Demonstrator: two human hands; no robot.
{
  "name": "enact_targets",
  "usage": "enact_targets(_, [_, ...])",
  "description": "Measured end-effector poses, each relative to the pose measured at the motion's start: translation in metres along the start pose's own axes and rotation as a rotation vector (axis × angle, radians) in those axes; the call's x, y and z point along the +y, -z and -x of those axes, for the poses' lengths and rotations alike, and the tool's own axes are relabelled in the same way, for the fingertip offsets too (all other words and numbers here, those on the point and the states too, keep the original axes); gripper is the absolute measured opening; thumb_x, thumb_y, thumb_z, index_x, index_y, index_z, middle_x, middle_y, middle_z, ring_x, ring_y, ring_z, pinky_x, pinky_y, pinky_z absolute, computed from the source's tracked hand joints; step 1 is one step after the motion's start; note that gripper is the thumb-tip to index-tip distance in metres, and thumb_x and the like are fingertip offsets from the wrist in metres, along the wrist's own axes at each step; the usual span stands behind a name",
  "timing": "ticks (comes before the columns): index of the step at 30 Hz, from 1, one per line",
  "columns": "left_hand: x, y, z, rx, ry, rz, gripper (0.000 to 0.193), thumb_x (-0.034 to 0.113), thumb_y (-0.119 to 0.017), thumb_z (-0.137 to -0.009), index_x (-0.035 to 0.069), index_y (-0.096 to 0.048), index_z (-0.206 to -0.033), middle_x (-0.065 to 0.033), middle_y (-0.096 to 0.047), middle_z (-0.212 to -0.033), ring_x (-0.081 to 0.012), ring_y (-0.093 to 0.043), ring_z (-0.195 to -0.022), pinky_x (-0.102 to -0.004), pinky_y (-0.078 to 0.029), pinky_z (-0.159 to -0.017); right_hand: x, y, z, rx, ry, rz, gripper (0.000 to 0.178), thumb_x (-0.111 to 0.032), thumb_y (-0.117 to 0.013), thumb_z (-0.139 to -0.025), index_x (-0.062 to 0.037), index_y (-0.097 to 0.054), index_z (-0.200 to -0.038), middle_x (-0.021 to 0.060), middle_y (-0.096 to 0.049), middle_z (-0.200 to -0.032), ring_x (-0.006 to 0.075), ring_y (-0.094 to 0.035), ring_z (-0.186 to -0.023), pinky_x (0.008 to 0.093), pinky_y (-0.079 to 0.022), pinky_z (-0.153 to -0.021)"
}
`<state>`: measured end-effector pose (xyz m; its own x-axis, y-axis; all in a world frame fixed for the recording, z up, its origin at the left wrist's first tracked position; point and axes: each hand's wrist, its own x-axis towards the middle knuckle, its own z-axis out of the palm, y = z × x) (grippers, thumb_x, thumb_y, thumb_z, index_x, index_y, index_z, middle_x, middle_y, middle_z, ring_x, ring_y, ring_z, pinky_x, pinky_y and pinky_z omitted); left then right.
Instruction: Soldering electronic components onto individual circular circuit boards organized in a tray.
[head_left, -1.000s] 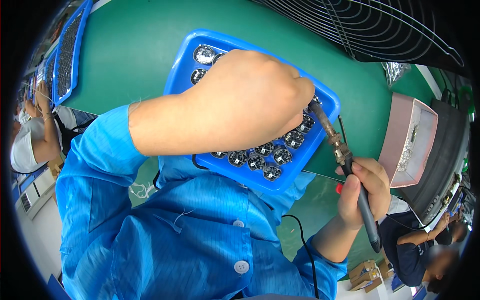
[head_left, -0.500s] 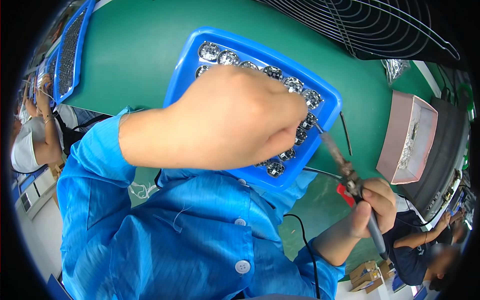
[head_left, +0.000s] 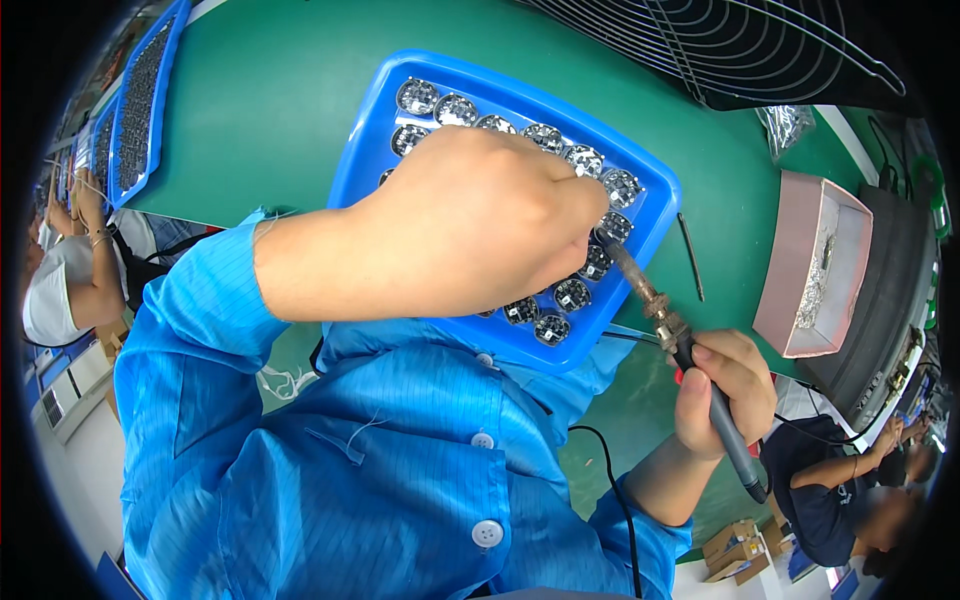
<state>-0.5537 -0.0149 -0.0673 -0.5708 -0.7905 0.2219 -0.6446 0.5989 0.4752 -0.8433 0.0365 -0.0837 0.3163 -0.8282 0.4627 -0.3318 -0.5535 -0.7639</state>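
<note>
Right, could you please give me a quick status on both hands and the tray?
Left hand fisted over blue tray of round silver parts. Right hand grips soldering iron, tip near left fingers. Nothing blocking the tray.

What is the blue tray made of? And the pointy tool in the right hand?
The blue tray looks like moulded plastic: smooth, glossy, with rounded corners. The soldering iron in the right hand seems to have a dull, burnt-looking metal shaft and a dark grip, probably plastic or rubber.
</note>
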Motion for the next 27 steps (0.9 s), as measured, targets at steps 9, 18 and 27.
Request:
enact_targets(9, [0.000,-0.002,0.000,-0.018,-0.003,-0.018,0.012,0.010,-0.077,-0.079,0.006,-0.070,-0.088,-0.0080,-0.070,-0.075,-0.0267,-0.069,-0.066,-0.0394,-0.055,-0.058,0.000,0.001,0.003,0.008,-0.061,0.013,0.019,-0.009,-0.076,-0.085,0.0053,-0.065,-0.089,0.0211,-0.070,-0.082,0.0277,-0.065,-0.062,0.0343,-0.053,-0.058])
enact_targets(18, [-0.002,-0.004,0.003,0.007,-0.024,-0.021,0.013,0.010,-0.077,-0.079,0.007,-0.071,-0.090,-0.0080,-0.070,-0.074,-0.0266,-0.069,-0.066,-0.0388,-0.056,-0.058,0.000,0.000,0.002,0.005,-0.020,0.011,0.020,-0.010,-0.076,-0.086,0.0050,-0.064,-0.090,0.0207,-0.070,-0.082,0.0276,-0.064,-0.062,0.0344,-0.053,-0.058])
enact_targets(27, [-0.006,0.010,0.016,0.137,0.008,0.014,0.015,0.003,-0.077,-0.075,0.006,-0.071,-0.089,-0.0061,-0.064,-0.066,-0.0250,-0.064,-0.057,-0.0366,-0.052,-0.055,-0.006,-0.002,-0.002,0.080,0.014,-0.027,0.026,-0.016,-0.079,-0.086,0.0045,-0.064,-0.091,0.0207,-0.071,-0.081,0.0296,-0.066,-0.064,0.0362,-0.056,-0.060])
